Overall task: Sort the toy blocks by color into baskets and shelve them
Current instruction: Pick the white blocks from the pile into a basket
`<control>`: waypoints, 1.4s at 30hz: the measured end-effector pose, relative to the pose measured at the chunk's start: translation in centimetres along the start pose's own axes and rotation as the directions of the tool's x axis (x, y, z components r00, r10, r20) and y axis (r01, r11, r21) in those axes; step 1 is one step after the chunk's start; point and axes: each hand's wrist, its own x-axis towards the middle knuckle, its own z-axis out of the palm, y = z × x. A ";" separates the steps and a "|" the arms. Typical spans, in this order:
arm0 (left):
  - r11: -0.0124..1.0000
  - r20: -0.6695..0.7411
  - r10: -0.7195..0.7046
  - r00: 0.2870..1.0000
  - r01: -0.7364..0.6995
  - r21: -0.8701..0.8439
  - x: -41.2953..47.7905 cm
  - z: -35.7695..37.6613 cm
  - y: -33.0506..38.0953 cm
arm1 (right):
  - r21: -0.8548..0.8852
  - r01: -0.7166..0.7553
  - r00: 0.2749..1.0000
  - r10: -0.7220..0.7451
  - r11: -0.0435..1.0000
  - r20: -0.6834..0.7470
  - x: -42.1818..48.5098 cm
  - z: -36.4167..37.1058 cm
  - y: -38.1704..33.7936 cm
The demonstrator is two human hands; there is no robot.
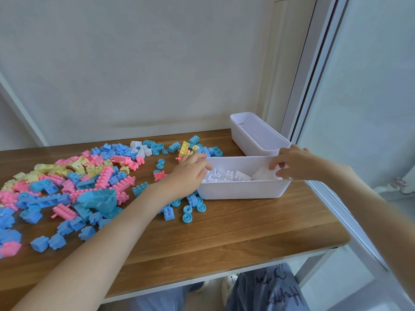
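1. Looking down on a white rectangular plastic basket point(242, 189) standing on the brown wooden table point(224, 234), a hand at each end.
2. Seeing the left hand point(190, 173) wrapped over the basket's left end wall, fingers curled down inside and clamped on the rim.
3. Over to the right hand point(296, 164) at the far right corner of the same basket, fingers point(273, 166) bent together over the rim.
4. Can't tell there between a grip on the rim and a pinch on the blurred white block point(261, 175) touching those fingertips.
5. Inside the basket, between the two hands: a heap of white studded toy blocks point(226, 176).
6. Left of the basket, spread across the table: a loose pile of pink, blue and yellow plastic blocks point(78, 180), with a few stray white blocks point(138, 145) at its far edge.
7. Just beside the basket's near left corner: round blue wheel pieces point(187, 217), some tucked under the left forearm and partly hidden.
8. Behind the basket, at the table's far right corner: a nested stack of white baskets point(253, 135). Touching the front basket or just apart, hard to say with the right hand in the way.
9. Pile cut off at the left edge of the view, the nearest blocks there smeared and hard to make out.
10. Below the table edge: blue trousers with dark scribbled print point(269, 288), mostly hidden.
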 end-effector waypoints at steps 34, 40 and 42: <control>0.897 -0.250 -0.346 0.904 0.241 -0.371 -1.2 -0.2 -2.3 | 0.295 0.146 0.986 -0.116 0.944 -0.117 1.7 -0.2 -5.9; 0.915 -0.219 -0.336 0.916 0.262 -0.307 -2.5 -2.0 -4.2 | 0.264 0.255 0.965 -0.226 0.930 -0.135 3.4 -2.3 -10.4; 0.921 -0.226 -0.341 0.912 0.276 -0.275 -3.0 -2.8 -5.1 | 0.232 0.318 0.947 -0.295 0.919 -0.131 4.8 -2.8 -13.0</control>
